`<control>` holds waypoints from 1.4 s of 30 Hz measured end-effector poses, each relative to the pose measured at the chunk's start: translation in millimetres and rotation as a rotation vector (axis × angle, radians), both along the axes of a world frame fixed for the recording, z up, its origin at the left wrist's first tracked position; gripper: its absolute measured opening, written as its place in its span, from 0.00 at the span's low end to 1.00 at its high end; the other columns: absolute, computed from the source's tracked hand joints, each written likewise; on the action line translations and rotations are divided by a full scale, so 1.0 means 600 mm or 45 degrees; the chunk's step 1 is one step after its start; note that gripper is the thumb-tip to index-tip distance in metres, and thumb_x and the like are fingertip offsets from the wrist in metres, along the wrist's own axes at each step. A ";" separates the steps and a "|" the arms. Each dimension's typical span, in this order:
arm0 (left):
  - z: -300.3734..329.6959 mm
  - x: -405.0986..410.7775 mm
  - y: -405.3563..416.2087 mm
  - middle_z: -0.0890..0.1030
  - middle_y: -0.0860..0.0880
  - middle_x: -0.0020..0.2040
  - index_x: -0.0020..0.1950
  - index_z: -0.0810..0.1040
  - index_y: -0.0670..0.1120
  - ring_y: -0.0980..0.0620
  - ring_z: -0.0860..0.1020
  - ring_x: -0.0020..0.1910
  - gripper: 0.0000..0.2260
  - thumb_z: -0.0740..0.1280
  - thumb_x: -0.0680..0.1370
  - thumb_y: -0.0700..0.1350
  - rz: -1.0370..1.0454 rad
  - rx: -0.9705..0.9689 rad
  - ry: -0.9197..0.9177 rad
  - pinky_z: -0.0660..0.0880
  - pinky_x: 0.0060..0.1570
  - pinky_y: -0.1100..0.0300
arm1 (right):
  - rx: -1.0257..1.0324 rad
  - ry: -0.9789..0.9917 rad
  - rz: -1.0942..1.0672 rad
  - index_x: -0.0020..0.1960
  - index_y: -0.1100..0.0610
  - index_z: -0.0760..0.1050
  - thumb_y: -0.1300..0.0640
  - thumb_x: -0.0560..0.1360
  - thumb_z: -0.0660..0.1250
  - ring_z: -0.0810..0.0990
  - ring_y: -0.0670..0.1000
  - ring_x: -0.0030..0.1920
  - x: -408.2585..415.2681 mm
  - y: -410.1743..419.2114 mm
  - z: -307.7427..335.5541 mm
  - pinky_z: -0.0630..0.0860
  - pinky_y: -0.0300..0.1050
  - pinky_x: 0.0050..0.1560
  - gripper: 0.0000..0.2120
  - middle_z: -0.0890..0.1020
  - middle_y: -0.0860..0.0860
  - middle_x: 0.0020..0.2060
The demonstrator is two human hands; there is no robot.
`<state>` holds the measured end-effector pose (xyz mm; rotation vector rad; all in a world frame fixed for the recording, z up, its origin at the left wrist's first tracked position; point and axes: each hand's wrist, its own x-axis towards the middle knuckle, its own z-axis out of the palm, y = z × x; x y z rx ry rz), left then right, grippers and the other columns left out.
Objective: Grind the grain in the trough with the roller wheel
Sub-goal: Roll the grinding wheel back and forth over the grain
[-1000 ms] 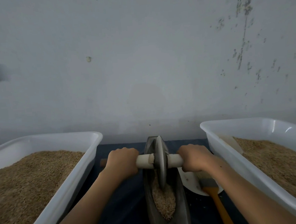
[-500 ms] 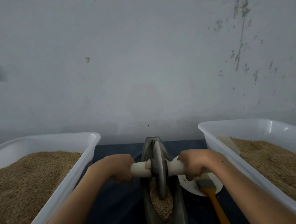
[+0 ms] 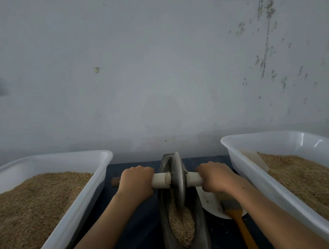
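Two-hand grip (image 3: 136,181) (image 3: 215,177), one roller wheel (image 3: 178,179)

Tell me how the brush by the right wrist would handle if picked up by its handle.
The brush would probably feel light: thin bristle head, slim orange handle. The handle looks rigid, so it should lift without sagging, though the bristles likely flex. Its head lies on the white plate, the handle running off the rim, so lifting may nudge the plate.

- The single head view looked forward and slightly down from the person's own height, facing the wall (image 3: 156,76).
- It sat close over the desk (image 3: 139,223), arms reaching in from below.
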<state>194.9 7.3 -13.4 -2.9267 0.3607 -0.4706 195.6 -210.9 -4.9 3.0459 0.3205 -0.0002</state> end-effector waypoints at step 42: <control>-0.014 0.004 -0.003 0.79 0.51 0.51 0.56 0.71 0.52 0.51 0.78 0.49 0.11 0.65 0.75 0.51 -0.044 -0.061 -0.131 0.67 0.42 0.60 | 0.047 -0.137 -0.024 0.57 0.52 0.75 0.59 0.74 0.65 0.80 0.53 0.49 0.006 0.004 -0.011 0.71 0.46 0.44 0.12 0.81 0.51 0.49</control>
